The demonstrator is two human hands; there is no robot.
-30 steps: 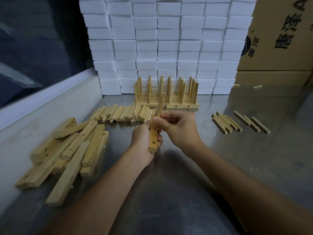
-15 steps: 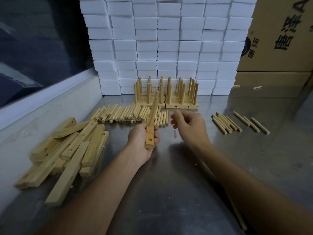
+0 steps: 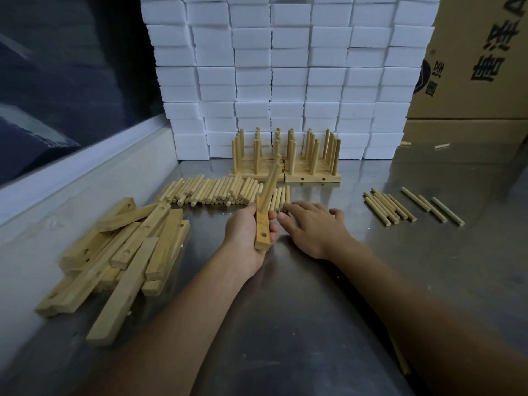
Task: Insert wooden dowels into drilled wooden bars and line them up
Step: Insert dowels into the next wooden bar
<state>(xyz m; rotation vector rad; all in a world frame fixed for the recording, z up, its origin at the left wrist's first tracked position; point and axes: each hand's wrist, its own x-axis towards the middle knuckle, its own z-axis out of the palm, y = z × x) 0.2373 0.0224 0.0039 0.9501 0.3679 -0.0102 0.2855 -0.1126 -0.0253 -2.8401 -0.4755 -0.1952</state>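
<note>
Left hand (image 3: 248, 236) is wrapped around a drilled wooden bar (image 3: 262, 227), palm up, centre of view. One empty hole shows near the bar's near end. A dowel (image 3: 271, 178) stands seated in the bar further up and leans toward 1 o'clock.

Right hand (image 3: 310, 227) is just beside the left, at its 3 o'clock, palm down with fingers extended and spread. Fingertips (image 3: 286, 207) point to 11 o'clock and reach the near ends of the loose dowel row (image 3: 217, 190); contact can't be confirmed. It holds nothing.

The loose dowel row lies flat on the metal table (image 3: 314, 310), running from 10 to 12 o'clock of the hands, dowels side by side.

At 12 o'clock beyond the row are the finished bars (image 3: 285, 174), lined up tight together with dowels upright, two side holes visible on the near face of the right one.

At 8 o'clock of the left hand, well apart, is a pile of undowelled bars (image 3: 120, 250), criss-crossed, drilled holes showing on several.

At 2 o'clock of the right hand, well apart, is a second small group of dowels (image 3: 390, 207), with three more (image 3: 431, 208) lying separate further right.

Back edge: wall of stacked white foam blocks (image 3: 285, 67) at 12 o'clock, and a cardboard box (image 3: 480, 67) with printed characters at 2 o'clock. Two stray dowel pieces (image 3: 441, 145) lie at the box's foot.
</note>
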